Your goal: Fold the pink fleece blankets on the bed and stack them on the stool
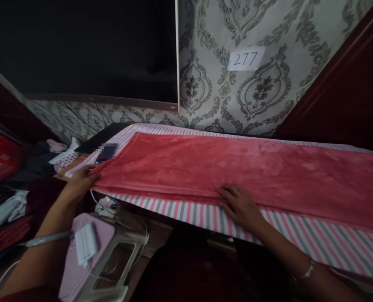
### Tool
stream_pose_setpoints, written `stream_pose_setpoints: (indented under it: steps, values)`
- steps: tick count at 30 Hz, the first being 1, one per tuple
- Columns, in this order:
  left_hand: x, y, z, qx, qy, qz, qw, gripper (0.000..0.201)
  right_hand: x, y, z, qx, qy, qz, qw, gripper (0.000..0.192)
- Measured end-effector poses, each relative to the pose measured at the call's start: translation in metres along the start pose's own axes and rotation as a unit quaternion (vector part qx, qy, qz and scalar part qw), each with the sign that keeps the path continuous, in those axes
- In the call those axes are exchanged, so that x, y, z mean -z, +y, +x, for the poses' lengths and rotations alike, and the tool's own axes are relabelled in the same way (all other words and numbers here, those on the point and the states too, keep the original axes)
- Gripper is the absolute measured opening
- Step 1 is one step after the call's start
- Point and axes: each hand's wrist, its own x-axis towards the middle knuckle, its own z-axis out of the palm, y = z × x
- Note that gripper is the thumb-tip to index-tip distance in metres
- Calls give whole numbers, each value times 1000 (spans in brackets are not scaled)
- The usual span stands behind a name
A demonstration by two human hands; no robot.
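iron: pale lilac steam iron lower left of frame, sitting off the board below its near-left end, white cord trailing; no hand on it.
left hand: left hand at left-centre, fingers closed in a narrow pinch-like grip over the left end of the red cloth; bangle on that wrist.
right hand: right hand centre-low, spread flat and wide, palm down on the near hem, gripping nothing.
red cloth: plush red cloth laid lengthwise across the middle of the frame, seemingly folded double, running out of view at right.
board cover: pink-grey striped cover under the cloth, showing along the near and far edges.
step: looks like flattening and squaring the cloth, left end held, near hem pressed.
next move needs: likely a smoothing sweep rightward while the left end stays anchored, keeping the hem parallel to the stripes.
edges: near hem just inside the cover's near edge; little margin there.
open room: free cloth to the right; clutter of clothes at far left.
far: patterned wall with paper tag "277" upper right-centre; dark screen upper left.
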Motion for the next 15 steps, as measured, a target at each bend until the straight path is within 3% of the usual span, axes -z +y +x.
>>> stream_pose_setpoints:
  steps: [3,7,11,15]
  values:
    - [4,-2,6,-28,11,27,999,50,-1,2,-2,0,-2,13,1000,34]
    - [-5,-23,4,9,-48,79,996,41,-3,7,-4,12,12,18,1000,34]
    - [-10,-37,7,-5,-31,100,994,34,-8,8,-1,40,45,18,998,29]
    - [-5,-35,9,-9,-22,116,993,34,-17,2,16,60,69,41,995,24]
